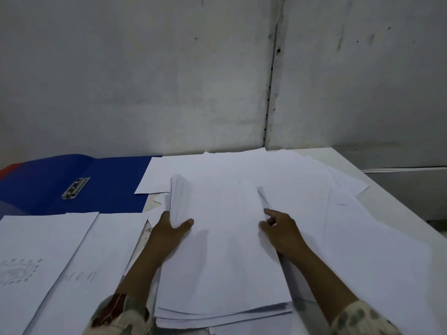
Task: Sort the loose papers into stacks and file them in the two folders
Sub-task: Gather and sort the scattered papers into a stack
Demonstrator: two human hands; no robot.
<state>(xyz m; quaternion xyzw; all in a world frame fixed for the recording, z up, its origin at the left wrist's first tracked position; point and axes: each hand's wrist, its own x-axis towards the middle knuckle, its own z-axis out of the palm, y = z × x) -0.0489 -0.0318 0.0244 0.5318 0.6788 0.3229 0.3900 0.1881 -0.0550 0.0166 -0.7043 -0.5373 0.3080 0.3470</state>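
- Head view: left hand (169, 228) grips the paper stack (222, 250) by its left edge, thumb on top.
- Right hand (281, 229) pinches the stack's right edge.
- Blue folder (72, 182) lies open, left of the stack.

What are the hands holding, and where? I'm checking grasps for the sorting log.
The left hand grips the paper stack by its left edge; the right hand pinches its right edge.

Matt white paper stack (225, 250); glossy blue folder (108, 187), metal clip (75, 187).
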